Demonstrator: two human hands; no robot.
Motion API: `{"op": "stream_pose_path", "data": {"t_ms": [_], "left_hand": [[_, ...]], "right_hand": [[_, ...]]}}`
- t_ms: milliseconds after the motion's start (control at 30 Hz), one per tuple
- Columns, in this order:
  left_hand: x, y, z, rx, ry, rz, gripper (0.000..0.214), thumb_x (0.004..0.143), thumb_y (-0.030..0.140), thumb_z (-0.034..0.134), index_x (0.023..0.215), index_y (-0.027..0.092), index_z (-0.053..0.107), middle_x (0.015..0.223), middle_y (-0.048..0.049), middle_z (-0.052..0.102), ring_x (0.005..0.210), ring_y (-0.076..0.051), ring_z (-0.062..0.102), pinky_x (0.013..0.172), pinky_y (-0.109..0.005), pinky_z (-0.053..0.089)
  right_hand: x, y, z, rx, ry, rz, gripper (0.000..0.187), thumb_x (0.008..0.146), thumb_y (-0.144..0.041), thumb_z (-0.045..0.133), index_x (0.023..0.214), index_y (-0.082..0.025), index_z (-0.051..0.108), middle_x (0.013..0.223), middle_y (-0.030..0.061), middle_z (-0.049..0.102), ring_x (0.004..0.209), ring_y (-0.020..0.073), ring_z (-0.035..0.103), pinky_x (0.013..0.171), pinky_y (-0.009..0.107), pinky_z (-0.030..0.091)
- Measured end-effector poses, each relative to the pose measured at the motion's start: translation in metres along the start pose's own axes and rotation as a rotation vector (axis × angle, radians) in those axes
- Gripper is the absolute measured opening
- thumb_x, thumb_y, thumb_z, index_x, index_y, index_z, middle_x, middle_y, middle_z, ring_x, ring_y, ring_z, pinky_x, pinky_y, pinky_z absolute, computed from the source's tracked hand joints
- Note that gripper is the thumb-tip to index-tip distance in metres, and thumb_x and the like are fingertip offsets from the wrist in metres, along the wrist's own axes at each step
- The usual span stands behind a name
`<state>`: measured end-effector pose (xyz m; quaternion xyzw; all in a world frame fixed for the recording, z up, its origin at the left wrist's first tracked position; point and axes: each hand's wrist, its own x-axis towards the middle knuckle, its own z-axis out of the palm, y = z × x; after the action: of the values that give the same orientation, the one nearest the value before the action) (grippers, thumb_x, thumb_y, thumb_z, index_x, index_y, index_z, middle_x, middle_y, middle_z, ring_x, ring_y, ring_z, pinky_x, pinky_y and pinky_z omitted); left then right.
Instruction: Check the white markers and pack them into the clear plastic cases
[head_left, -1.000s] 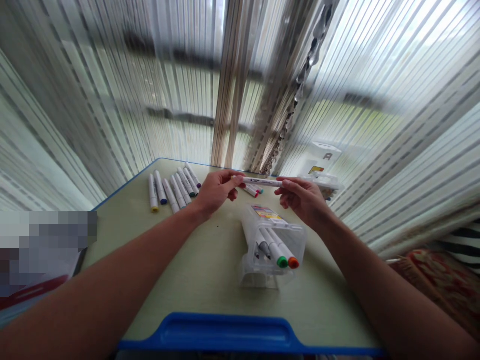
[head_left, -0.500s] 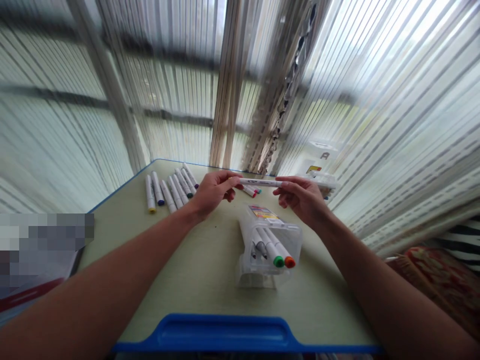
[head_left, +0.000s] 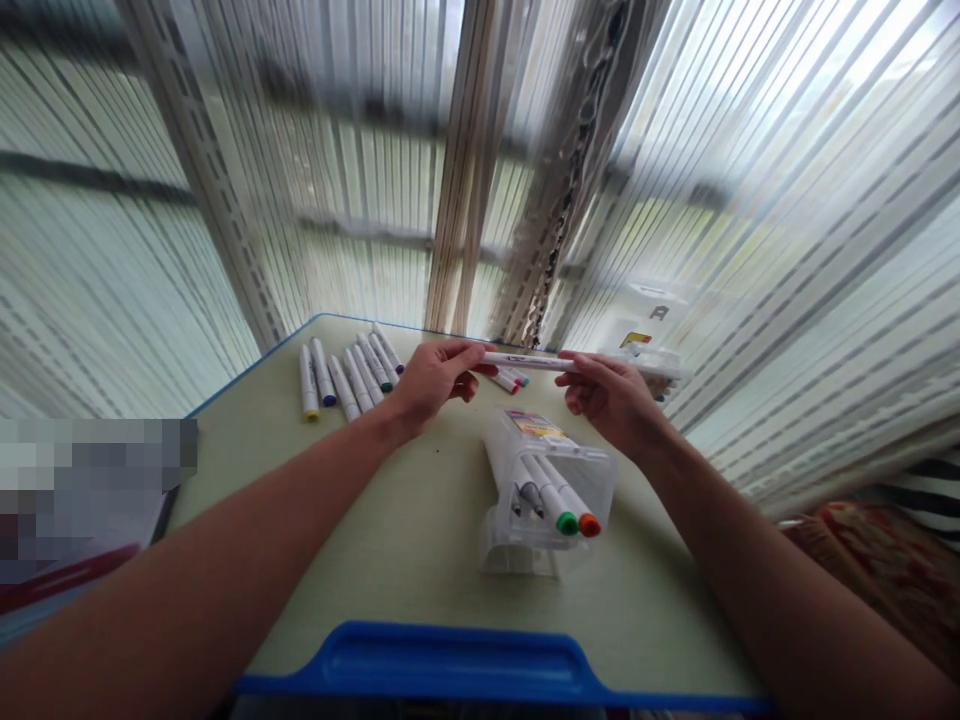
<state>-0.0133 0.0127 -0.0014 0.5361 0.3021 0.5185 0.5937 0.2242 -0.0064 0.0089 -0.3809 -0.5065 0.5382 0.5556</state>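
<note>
A white marker [head_left: 529,362] with dark print on its barrel is held level above the far part of the table. My left hand [head_left: 442,380] pinches its left end, and my right hand [head_left: 609,392] pinches the right end, so both tips are covered by fingers. Below the hands a clear plastic case [head_left: 499,455] lies on its side with its opening toward me. Inside it are several markers, among them one with a green end [head_left: 567,523] and one with an orange end [head_left: 590,525]. A few pink- and teal-ended markers [head_left: 508,380] lie behind the held one.
Several white markers [head_left: 352,378] lie side by side at the table's far left. Another clear case [head_left: 651,352] stands beyond my right hand. The table [head_left: 360,560] has a blue rim with a raised tray [head_left: 457,655] at the front. Sheer striped curtains [head_left: 375,180] hang behind.
The view has shifted slightly, so everything on the table sits a little farther right. Both hands keep their hold on the marker.
</note>
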Motion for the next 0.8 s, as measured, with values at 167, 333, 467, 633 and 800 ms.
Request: {"op": "stream_pose_path", "data": {"t_ms": [167,333,467,633,800], "left_hand": [[0.0,0.004,-0.001,-0.135,-0.006,-0.052,0.025,0.089,0.023,0.055,0.101,0.007,0.07,0.082,-0.013,0.073,0.05,-0.01,0.055,0.049,-0.023,0.042],[0.0,0.005,-0.002,-0.198,-0.017,-0.066,0.027,0.088,0.02,0.051,0.103,0.005,0.069,0.08,-0.014,0.073,0.051,-0.012,0.056,0.051,-0.025,0.044],[0.0,0.006,-0.001,-0.216,-0.014,-0.067,0.029,0.085,0.019,0.05,0.101,0.004,0.069,0.078,-0.0138,0.073,0.051,-0.012,0.056,0.051,-0.025,0.044],[0.0,0.005,0.0,-0.187,-0.005,-0.059,0.028,0.083,0.021,0.054,0.1,0.005,0.069,0.076,-0.0118,0.072,0.05,-0.011,0.055,0.05,-0.023,0.043],[0.0,0.004,0.0,-0.152,0.018,-0.036,0.024,0.083,0.022,0.057,0.099,0.007,0.069,0.07,-0.0065,0.069,0.048,-0.009,0.054,0.049,-0.022,0.042]], "right_hand": [[0.0,-0.007,0.0,0.111,0.005,0.093,0.026,0.083,-0.025,0.056,0.099,-0.013,0.073,0.075,0.0067,0.075,0.047,0.0107,0.061,0.043,0.02,0.046],[-0.002,-0.011,0.003,0.137,0.022,0.121,0.031,0.082,-0.021,0.048,0.098,-0.011,0.073,0.075,0.0084,0.076,0.046,0.0116,0.059,0.043,0.021,0.046],[-0.002,-0.012,0.003,0.144,0.028,0.117,0.033,0.08,-0.021,0.047,0.096,-0.011,0.073,0.075,0.0087,0.075,0.046,0.0118,0.059,0.043,0.021,0.046],[-0.003,-0.011,0.003,0.11,0.021,0.079,0.026,0.078,-0.02,0.056,0.096,-0.013,0.074,0.075,0.0069,0.075,0.046,0.0095,0.058,0.043,0.019,0.046],[-0.005,-0.008,0.001,0.057,-0.036,0.003,0.03,0.075,-0.017,0.069,0.105,-0.016,0.073,0.079,0.0051,0.076,0.049,0.0076,0.059,0.045,0.018,0.047]]}}
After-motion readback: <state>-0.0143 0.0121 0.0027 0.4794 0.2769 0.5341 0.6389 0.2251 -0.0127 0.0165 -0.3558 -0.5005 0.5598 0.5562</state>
